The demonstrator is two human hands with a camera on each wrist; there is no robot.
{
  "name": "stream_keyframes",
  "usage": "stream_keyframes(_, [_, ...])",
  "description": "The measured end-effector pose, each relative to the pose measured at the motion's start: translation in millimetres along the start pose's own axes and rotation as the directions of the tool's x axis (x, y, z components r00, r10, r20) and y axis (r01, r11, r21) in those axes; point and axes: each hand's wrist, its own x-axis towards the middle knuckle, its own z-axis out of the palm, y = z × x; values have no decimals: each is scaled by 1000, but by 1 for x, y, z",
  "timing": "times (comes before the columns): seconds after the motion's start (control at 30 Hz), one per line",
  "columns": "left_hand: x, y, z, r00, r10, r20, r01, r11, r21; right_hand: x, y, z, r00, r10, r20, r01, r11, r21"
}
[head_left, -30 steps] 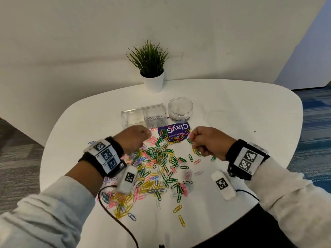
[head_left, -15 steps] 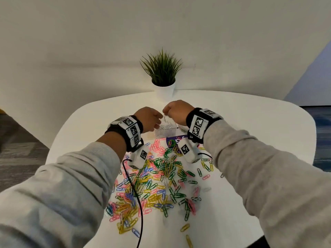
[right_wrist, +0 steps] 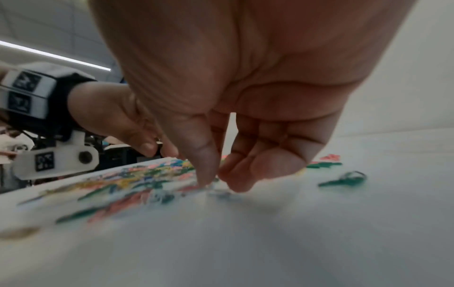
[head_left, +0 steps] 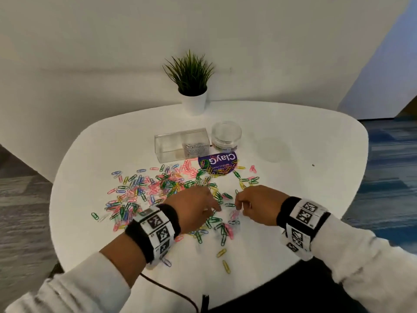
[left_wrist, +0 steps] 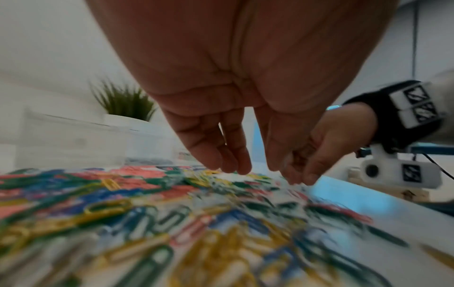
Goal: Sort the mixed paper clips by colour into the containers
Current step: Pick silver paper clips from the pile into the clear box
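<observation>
1. Left hand (head_left: pixel 194 208), fingers straight and apart, reaches down to the paper clips (head_left: pixel 158 190) mid-desk (head_left: pixel 304 188).
2. Right hand (head_left: pixel 259 205) fingertips together; grip unclear.
3. Containers (head_left: pixel 180 144) stand near the far edge; bare desk lies right.

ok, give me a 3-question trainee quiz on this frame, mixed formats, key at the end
1. True or false: the rectangular clear box already holds silver clips in one of its compartments.
2. Multiple choice: where is the round clear tub? A) left of the rectangular box B) right of the rectangular box C) at the table's near edge, by the wrists
3. Fill in: both the left hand and the right hand are down at the near part of the ____ of coloured clips.

Key
1. True, in its right compartment.
2. B
3. pile (scattered on the white table)
</observation>
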Motion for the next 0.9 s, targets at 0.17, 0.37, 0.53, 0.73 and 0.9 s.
stream_keyframes(0.17, [0,14,21,999,-36,-31,39,994,103,-8,13,17,998,22,-60,-21,999,24])
stream_keyframes(0.37, [6,22,26,985,-101,-138,114,989,92,-13,19,20,995,14,-103,-3,995,104])
stream_keyframes(0.53, [24,40,32,987,-82,-139,97,990,102,-15,21,16,987,25,-161,14,972,235])
stream_keyframes(0.73, [28,33,32,976,-144,-162,162,981,103,-13,20,15,999,-37,-32,41,987,157])
stream_keyframes(0.9, [24,28,33,972,-130,-195,149,985,84,-9,23,14,996,27,-80,-14,987,161])
